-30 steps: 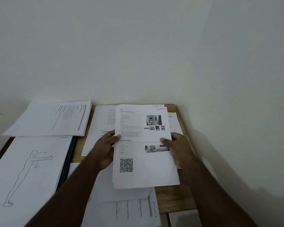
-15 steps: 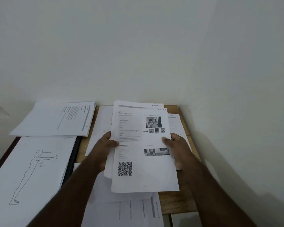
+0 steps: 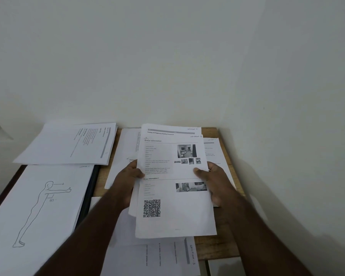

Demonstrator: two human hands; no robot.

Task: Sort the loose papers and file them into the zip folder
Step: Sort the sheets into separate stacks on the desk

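Note:
I hold a small stack of printed sheets (image 3: 173, 216) above the wooden table (image 3: 223, 246). Its top page shows small photos and a QR code; a second sheet sticks out behind its upper edge. My left hand (image 3: 126, 180) grips the stack's left edge, thumb on top. My right hand (image 3: 215, 180) grips the right edge, thumb on the page. A dark zip folder (image 3: 90, 188) lies at the left, mostly hidden under a sheet with a line drawing of a standing figure (image 3: 38, 206).
Another paper pile (image 3: 72, 144) lies at the back left. Loose sheets lie under my hands, at the back centre (image 3: 126, 148), at the right (image 3: 217, 152) and near the front edge (image 3: 163, 257). White walls close off the back and right.
The stack has slid a little toward me and the top page has shifted down, so the sheet behind it shows more at the top. Both hands keep their grip.

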